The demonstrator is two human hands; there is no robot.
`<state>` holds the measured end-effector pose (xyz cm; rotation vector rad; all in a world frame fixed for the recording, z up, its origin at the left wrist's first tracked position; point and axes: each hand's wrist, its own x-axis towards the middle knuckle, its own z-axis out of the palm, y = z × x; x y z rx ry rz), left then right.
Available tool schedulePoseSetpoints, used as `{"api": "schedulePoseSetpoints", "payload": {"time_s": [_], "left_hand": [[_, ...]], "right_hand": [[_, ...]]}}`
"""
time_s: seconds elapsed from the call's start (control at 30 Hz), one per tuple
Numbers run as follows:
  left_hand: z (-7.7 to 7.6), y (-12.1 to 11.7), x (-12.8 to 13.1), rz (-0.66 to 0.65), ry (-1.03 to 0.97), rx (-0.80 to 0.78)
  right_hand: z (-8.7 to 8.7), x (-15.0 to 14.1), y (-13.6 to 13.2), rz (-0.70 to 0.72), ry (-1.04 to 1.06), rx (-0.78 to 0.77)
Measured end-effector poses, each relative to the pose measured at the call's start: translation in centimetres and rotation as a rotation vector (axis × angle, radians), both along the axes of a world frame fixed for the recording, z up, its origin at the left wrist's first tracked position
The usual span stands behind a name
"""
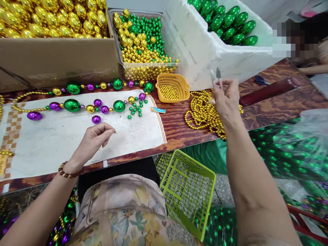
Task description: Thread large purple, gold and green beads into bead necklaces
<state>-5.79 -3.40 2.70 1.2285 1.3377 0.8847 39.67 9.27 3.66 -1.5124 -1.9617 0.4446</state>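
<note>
Flowery cloth (123, 212) on the person's lap sits nearest, with a lime green basket (188, 191) just beside it on the right; past them a wooden table (271, 109) holds a big brown box (56, 56) of gold beads, a white foam box (205, 48) of green beads, a clear tub (143, 41) of small green and gold beads, and a white mat (77, 136); on the mat lies a bead string (84, 106) with green, purple and gold balls, its long way running left to right across the mat; a pile of gold chain (205, 114) and a little orange basket (173, 87) sit further right; the left hand (93, 140) rests on the mat with finger and thumb pinched shut, and I cannot tell if it holds a thread; the right hand (227, 100) is lifted above the gold chain, closed around small scissors (216, 77); their tips point up and away, blades a little apart, long way nearly upright; I think a good cut needs the thread pulled tight, the blades close to the last bead, and fingers kept out of the way; one loose purple bead (96, 119) lies near the left hand
</note>
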Motion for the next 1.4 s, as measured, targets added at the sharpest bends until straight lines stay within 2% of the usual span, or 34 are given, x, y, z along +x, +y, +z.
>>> {"api": "schedulePoseSetpoints", "payload": {"time_s": [0.07,0.1,0.2,0.33,0.43,0.63,0.77,0.87,0.97,1.07,1.2,1.4], "left_hand": [[-0.1,0.1,0.0,0.008,-0.004,0.000],[-0.1,0.1,0.1,0.014,-0.004,-0.002],[-0.1,0.1,0.1,0.024,-0.011,-0.006],[-0.1,0.2,0.1,0.026,-0.028,-0.009],[-0.1,0.3,0.2,0.039,-0.026,-0.016],[-0.1,0.3,0.3,0.035,-0.047,-0.012],[-0.1,0.3,0.4,0.041,-0.060,-0.010],[-0.7,0.6,0.3,0.043,-0.097,-0.025],[-2.1,1.0,-0.2,0.061,-0.146,-0.077],[-3.9,1.3,-1.1,0.083,-0.110,-0.139],[-5.4,0.9,-2.4,0.125,-0.019,-0.222],[-5.8,-0.2,-3.9,0.203,-0.081,-0.258]], "right_hand": [[0.7,0.4,-1.5,-0.163,-0.044,0.001],[0.7,0.1,-2.6,-0.181,-0.070,-0.033],[0.2,-1.8,-6.1,-0.033,-0.250,-0.221],[-0.2,-4.5,-9.3,0.048,-0.660,-0.322],[-0.2,-5.4,-10.3,0.069,-0.824,-0.356],[-0.6,-6.3,-10.3,-0.011,-1.054,-0.332],[-1.6,-7.4,-9.7,0.024,-1.064,-0.333],[-2.5,-7.7,-9.2,0.018,-1.017,-0.326],[-3.2,-7.9,-8.8,-0.004,-0.972,-0.297],[-3.3,-9.2,-8.9,0.018,-0.879,-0.216],[-2.7,-14.1,-9.8,0.171,-0.744,-0.188],[-1.8,-24.0,-10.2,0.445,-0.718,-0.300]]}}
